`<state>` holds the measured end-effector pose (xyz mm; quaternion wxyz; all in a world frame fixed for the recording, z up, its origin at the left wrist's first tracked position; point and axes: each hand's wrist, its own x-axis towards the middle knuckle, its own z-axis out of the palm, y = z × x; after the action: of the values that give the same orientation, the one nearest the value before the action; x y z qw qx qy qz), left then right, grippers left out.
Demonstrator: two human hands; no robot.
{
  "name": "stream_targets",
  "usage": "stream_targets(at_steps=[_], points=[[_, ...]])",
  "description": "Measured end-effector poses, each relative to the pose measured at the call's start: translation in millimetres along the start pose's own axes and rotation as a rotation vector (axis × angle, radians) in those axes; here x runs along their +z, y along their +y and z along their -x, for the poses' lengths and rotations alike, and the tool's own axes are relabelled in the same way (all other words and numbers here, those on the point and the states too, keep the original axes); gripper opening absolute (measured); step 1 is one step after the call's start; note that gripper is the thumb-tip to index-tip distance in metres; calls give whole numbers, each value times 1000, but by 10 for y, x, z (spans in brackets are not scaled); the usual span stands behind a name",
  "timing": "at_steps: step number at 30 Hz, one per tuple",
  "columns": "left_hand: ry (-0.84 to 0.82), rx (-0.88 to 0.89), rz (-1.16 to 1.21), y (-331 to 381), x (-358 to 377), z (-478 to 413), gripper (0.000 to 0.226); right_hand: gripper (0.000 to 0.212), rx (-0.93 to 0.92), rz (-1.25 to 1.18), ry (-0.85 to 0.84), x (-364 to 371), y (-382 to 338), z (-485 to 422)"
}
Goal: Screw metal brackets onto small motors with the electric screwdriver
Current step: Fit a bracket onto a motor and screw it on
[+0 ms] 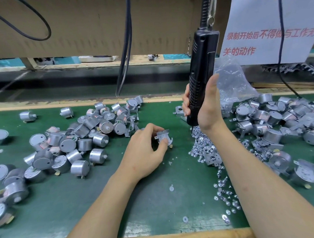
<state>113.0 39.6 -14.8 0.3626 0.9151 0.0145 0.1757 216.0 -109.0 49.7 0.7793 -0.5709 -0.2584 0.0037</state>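
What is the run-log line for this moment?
left hand: holds motor with bracket | right hand: grips electric screwdriver over screw pile | stage: likely picking up screw

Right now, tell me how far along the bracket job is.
Done, apparently: bracketed motors heaped on the right. In hand: the left hand holds a motor with bracket, while the right hand grips the electric screwdriver, tip down at the loose screws. Left: many bare motors piled on the left.
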Motion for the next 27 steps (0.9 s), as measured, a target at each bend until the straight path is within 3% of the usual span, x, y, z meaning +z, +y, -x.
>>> stream_targets(at_steps=[8,27], points=[[-28,22,-48,4,0,10,38,82,-4,20,14,-4,3,8],[-29,27,-78,-15,12,6,34,82,32,-50,-56,110,24,49]])
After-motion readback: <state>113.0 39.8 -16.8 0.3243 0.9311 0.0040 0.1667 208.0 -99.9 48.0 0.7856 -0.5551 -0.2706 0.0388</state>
